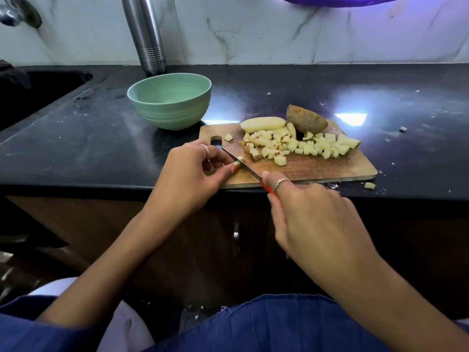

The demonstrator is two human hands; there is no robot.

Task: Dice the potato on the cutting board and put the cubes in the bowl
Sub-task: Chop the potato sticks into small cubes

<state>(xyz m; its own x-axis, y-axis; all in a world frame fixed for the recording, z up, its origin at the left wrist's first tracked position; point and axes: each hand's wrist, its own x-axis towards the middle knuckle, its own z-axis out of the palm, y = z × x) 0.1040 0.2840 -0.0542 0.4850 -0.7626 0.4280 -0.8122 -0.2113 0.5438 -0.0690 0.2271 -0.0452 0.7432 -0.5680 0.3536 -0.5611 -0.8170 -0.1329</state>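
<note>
- A small potato piece [238,162] sits at the near left corner of the wooden cutting board [317,168], with the knife [241,165] blade laid across it.
- A heap of potato cubes [299,146] covers the board's middle; a peeled slab [262,123] and an unpeeled potato half [305,119] lie at its far edge.
- The board rests on a black, speckled worktop [88,138] backed by a white marble wall [253,29], a dark sink [30,95] at the left.
- The left hand [195,166] pinches the small piece, fingers curled together on it.
- The right hand [312,212] has its fingers clamped round the red knife handle.
- The green bowl [169,100], just beyond the board's left corner, holds no cubes; a steel bottle [147,34] stands behind it.
</note>
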